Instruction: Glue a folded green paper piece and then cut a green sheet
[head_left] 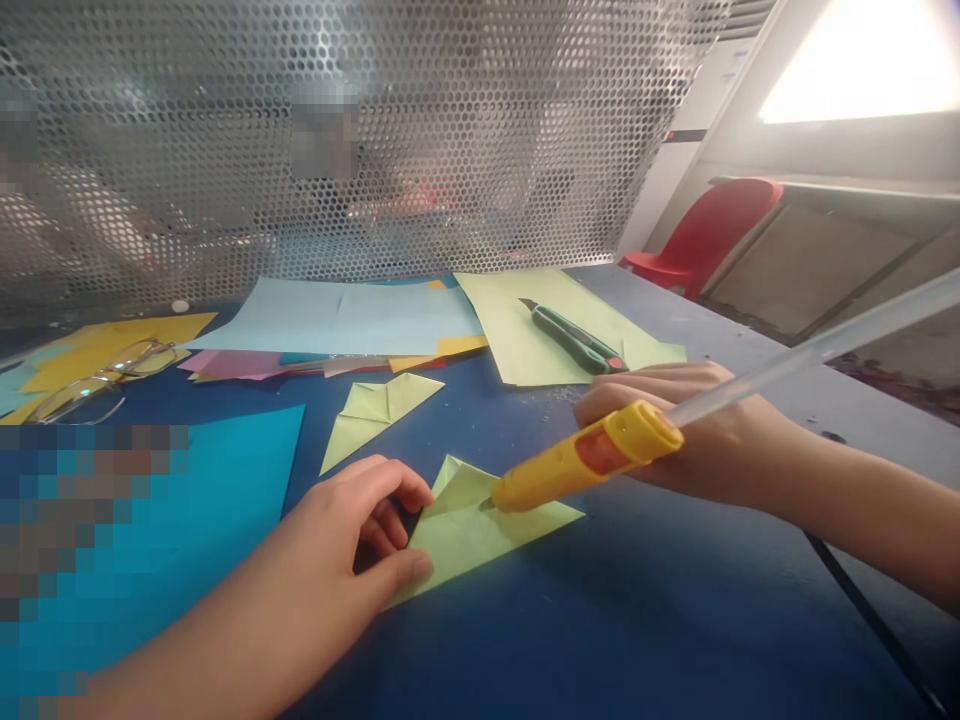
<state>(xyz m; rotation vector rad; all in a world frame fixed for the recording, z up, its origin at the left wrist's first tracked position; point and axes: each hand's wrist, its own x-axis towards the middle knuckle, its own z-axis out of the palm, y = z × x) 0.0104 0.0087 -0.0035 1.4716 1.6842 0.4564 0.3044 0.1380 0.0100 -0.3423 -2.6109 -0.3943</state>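
Note:
My right hand [690, 430] is closed around a yellow hot glue gun [555, 475], its handle hidden behind the body. A long translucent glue stick [817, 350] juts from the gun's back end. The dark nozzle tip points at a folded pale green paper [480, 535] on the table; whether it touches I cannot tell. My left hand [360, 540] has its thumb on this paper's lower left part and its fingers curled at the upper left edge. A second folded green paper [379, 410] lies just beyond, apart from both hands.
A green utility knife [574, 337], blade out, rests on green sheets [495, 345]. Light blue paper [337, 315] covers coloured sheets. Glasses [105, 380] and a bright blue sheet [247, 480] lie left. A perforated metal panel [450, 130] stands behind; a dark cord [862, 600] trails right.

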